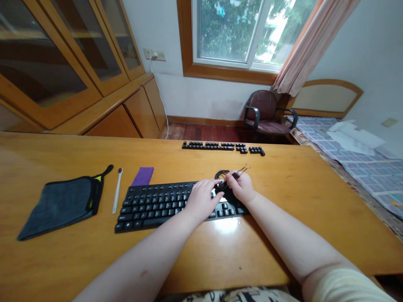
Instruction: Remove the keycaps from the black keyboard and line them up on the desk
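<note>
While over the keyboard (154, 205), right fingers (233, 182) tight around a wire-tipped tool (236, 176) (left fingers (210, 183), grip unclear).

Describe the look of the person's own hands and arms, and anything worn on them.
The left hand and right hand are bare, without gloves. No watch or bracelet shows on either wrist. A plain, pale yellow sleeve ends near the right elbow; no sleeve shows on the left arm.

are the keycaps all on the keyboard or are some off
Some are off: loose black keycaps lie in rows on the desk beyond the keyboard, while many others sit on it.
</note>
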{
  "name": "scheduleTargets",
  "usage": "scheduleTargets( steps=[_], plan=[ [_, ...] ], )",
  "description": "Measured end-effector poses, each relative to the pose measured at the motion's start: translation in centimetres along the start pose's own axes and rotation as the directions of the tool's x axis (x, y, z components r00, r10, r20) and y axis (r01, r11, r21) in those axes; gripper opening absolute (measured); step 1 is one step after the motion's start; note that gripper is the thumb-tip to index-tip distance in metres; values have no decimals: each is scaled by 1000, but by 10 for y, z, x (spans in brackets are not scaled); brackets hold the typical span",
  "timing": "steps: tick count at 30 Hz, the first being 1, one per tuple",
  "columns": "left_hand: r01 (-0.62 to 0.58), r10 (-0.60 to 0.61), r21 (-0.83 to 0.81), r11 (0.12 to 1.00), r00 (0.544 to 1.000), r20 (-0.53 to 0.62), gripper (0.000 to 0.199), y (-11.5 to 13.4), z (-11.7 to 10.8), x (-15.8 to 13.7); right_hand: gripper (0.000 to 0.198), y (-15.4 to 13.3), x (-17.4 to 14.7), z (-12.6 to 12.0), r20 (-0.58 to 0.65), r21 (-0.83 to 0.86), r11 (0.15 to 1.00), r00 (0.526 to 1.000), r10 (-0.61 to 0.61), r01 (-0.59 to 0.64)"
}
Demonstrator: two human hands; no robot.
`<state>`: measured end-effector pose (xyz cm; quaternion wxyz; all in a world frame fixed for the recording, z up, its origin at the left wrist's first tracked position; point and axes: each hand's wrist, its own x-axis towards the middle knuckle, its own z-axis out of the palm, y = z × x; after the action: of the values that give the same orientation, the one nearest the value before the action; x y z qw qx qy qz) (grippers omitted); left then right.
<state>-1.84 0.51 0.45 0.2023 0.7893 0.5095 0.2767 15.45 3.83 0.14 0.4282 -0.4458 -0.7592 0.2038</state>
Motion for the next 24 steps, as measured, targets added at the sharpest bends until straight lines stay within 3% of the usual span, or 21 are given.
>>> scheduleTargets(
  steps=[6, 20, 24],
  plan=[
    [30, -32, -69, 997, 999, -31, 20, 1, -2, 1, 31, -2, 1, -2, 51, 67, 996, 997, -58, 54],
    [10, -13, -96, 995, 999, -31, 21, -1, -3, 1, 29, 2, 5, 2, 229, 98, 982, 956, -183, 164],
    [34, -39, -120, 992, 999, -38, 22, 0, -3, 1, 26, 4, 3, 5, 223, 140, 982, 962, -157, 127]
  ],
)
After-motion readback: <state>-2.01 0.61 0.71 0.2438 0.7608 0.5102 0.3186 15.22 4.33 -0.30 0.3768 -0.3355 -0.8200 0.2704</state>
